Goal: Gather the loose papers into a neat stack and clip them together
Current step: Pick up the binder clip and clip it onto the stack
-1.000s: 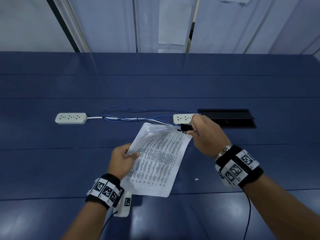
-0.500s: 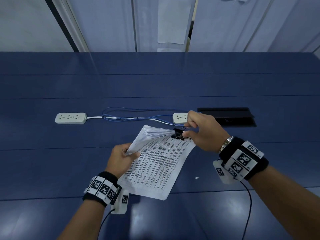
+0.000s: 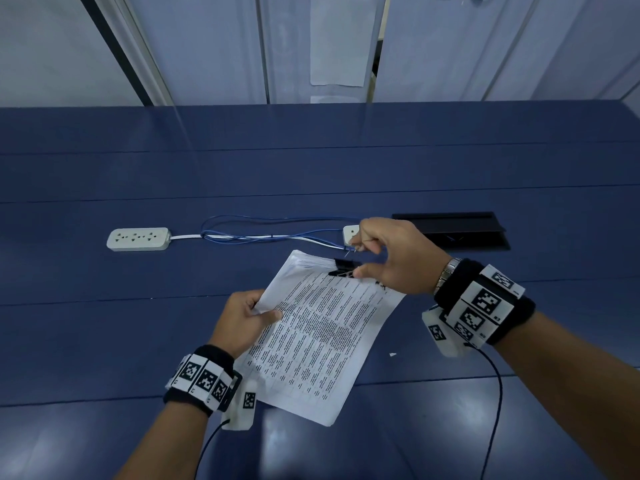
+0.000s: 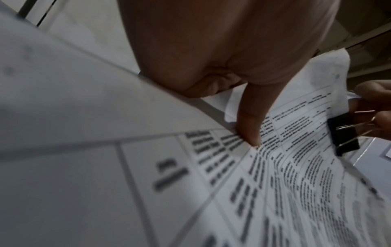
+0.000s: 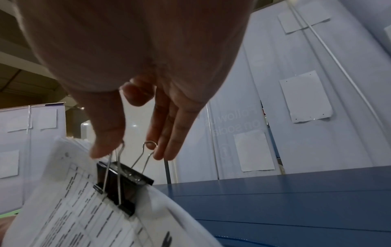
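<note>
A stack of printed papers point(image 3: 322, 334) is tilted up off the blue table point(image 3: 104, 323). My left hand point(image 3: 266, 311) pinches its left edge, thumb on top of the print point(image 4: 249, 130). A black binder clip point(image 3: 344, 268) is clamped over the stack's top edge, near the right corner. My right hand point(image 3: 360, 259) is at the clip, thumb and fingers apart, each on one of the two spread wire handles. The right wrist view shows the clip point(image 5: 125, 182) biting the papers point(image 5: 74, 217), my right hand point(image 5: 131, 150) holding its handles loosely.
Behind the papers lie a white power strip point(image 3: 138, 239), a second strip point(image 3: 350, 233) partly hidden by my right hand, and looped blue cables point(image 3: 263, 233). A black cable hatch point(image 3: 450, 230) sits at the right. A tiny paper scrap point(image 3: 392, 355) lies near my right wrist.
My right thumb and fingers, squeezed together on the clip before, have spread apart, and the clip's handles have opened out. The clip now sits clamped on the stack's top edge.
</note>
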Tool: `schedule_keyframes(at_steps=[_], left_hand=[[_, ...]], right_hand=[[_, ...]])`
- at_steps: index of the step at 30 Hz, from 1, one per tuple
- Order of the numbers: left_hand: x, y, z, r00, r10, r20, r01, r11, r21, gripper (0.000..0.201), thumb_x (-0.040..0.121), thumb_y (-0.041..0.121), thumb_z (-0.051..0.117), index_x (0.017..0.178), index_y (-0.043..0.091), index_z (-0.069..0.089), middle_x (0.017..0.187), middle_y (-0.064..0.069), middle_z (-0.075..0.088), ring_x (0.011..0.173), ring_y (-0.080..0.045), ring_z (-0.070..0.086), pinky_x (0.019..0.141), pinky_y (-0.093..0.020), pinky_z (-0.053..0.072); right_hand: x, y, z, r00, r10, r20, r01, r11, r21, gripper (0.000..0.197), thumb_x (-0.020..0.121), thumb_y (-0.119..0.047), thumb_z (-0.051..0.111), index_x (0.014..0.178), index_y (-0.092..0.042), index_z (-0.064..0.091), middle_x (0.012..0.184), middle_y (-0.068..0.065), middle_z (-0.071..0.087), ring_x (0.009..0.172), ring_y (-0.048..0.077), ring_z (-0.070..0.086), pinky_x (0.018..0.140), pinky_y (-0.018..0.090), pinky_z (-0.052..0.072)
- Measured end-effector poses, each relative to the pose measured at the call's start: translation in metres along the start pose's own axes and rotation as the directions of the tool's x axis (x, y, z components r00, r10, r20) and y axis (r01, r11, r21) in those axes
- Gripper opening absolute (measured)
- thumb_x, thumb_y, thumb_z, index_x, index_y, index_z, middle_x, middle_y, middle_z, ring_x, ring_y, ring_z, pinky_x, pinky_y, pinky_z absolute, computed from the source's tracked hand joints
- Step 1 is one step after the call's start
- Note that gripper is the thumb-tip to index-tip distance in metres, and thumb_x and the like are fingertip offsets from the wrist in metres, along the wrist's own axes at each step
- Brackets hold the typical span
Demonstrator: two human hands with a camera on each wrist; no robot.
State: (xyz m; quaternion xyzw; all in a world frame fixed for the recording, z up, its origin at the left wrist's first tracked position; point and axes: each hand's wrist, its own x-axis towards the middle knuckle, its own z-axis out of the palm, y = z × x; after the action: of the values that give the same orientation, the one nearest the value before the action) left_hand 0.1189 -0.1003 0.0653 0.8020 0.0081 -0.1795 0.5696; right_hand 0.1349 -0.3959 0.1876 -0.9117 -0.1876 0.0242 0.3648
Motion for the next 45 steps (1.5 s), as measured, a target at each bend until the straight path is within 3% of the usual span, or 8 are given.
schedule_keyframes(at_steps=[3, 7, 11, 25, 28, 35, 39, 45], left_hand=[[-0.002, 0.004, -0.001, 1.000, -0.007, 0.026, 0.008, 1.000, -0.030, 0.021, 0.082, -0.003, 0.076, 0.100, 0.008, 0.079, 0.100, -0.005, 0.080, 0.094, -0.023, 0.076, 0.091, -0.047, 0.058], [-0.003, 0.004, -0.002, 0.999, -0.024, 0.034, 0.026, 0.999, -0.042, 0.023, 0.083, -0.002, 0.076, 0.102, 0.010, 0.079, 0.101, -0.002, 0.080, 0.096, -0.021, 0.076, 0.092, -0.048, 0.058], [-0.003, 0.006, -0.002, 0.999, -0.030, 0.042, 0.031, 0.999, -0.033, 0.025, 0.084, -0.004, 0.075, 0.105, 0.009, 0.078, 0.103, -0.002, 0.080, 0.097, -0.019, 0.076, 0.092, -0.045, 0.058], [-0.007, 0.019, 0.000, 0.996, -0.047, 0.079, 0.049, 0.998, -0.026, 0.022, 0.083, -0.005, 0.075, 0.097, 0.011, 0.079, 0.095, -0.001, 0.081, 0.087, -0.018, 0.078, 0.077, -0.031, 0.057], [-0.008, 0.022, 0.001, 0.993, -0.045, 0.105, 0.049, 0.998, -0.029, 0.023, 0.083, -0.005, 0.074, 0.099, 0.010, 0.078, 0.097, 0.000, 0.081, 0.090, -0.017, 0.077, 0.078, -0.028, 0.056], [-0.009, 0.026, 0.001, 0.991, -0.038, 0.125, 0.043, 0.998, -0.044, 0.021, 0.083, -0.007, 0.074, 0.097, 0.009, 0.079, 0.097, -0.002, 0.081, 0.090, -0.019, 0.078, 0.079, -0.032, 0.057], [-0.008, 0.032, 0.001, 0.990, -0.022, 0.136, 0.027, 0.999, -0.036, 0.023, 0.083, -0.007, 0.074, 0.099, 0.008, 0.078, 0.099, -0.001, 0.081, 0.093, -0.019, 0.077, 0.086, -0.037, 0.058], [-0.009, 0.039, -0.001, 0.985, -0.010, 0.172, 0.021, 0.998, -0.058, 0.021, 0.083, -0.008, 0.074, 0.098, 0.006, 0.078, 0.099, -0.007, 0.080, 0.093, -0.027, 0.077, 0.087, -0.045, 0.059]], right_hand=[[-0.001, 0.005, -0.002, 0.998, 0.018, 0.054, -0.017, 1.000, -0.015, 0.053, 0.065, -0.026, 0.091, 0.069, -0.023, 0.038, 0.087, 0.000, 0.066, 0.104, 0.010, 0.067, 0.079, 0.040, 0.056], [-0.005, 0.010, 0.003, 0.996, 0.061, 0.064, -0.063, 0.998, 0.031, 0.029, 0.073, -0.041, 0.083, 0.090, -0.025, 0.065, 0.117, -0.006, 0.064, 0.114, 0.007, 0.059, 0.095, 0.029, 0.050], [-0.007, 0.011, 0.012, 0.988, 0.047, -0.144, -0.021, 0.984, 0.177, 0.008, 0.090, -0.010, 0.068, 0.094, -0.013, 0.075, 0.100, 0.002, 0.066, 0.093, 0.014, 0.064, 0.083, 0.030, 0.054], [-0.011, 0.024, 0.017, 0.954, 0.271, 0.129, -0.294, 0.929, 0.225, 0.037, 0.070, -0.010, 0.085, 0.105, -0.017, 0.074, 0.098, -0.004, 0.072, 0.083, 0.015, 0.072, 0.081, 0.038, 0.061], [-0.013, 0.021, 0.018, 0.957, 0.260, 0.126, -0.279, 0.947, 0.162, 0.033, 0.070, -0.010, 0.084, 0.102, -0.019, 0.075, 0.092, -0.006, 0.072, 0.073, 0.020, 0.073, 0.075, 0.030, 0.060], [-0.013, 0.006, 0.013, 0.976, 0.171, 0.137, -0.185, 0.978, 0.097, 0.016, 0.072, -0.010, 0.080, 0.083, -0.018, 0.072, 0.077, -0.010, 0.071, 0.073, 0.000, 0.063, 0.066, 0.008, 0.043], [-0.014, 0.001, 0.020, 0.978, 0.154, 0.143, -0.167, 0.982, 0.088, 0.015, 0.072, -0.013, 0.071, 0.077, -0.017, 0.059, 0.066, -0.010, 0.055, 0.054, 0.003, 0.047, 0.052, 0.013, 0.036], [-0.018, 0.004, 0.021, 0.983, 0.100, 0.153, -0.112, 0.991, 0.069, 0.008, 0.076, -0.018, 0.059, 0.080, -0.016, 0.052, 0.076, -0.003, 0.050, 0.065, 0.006, 0.041, 0.061, 0.022, 0.035]])
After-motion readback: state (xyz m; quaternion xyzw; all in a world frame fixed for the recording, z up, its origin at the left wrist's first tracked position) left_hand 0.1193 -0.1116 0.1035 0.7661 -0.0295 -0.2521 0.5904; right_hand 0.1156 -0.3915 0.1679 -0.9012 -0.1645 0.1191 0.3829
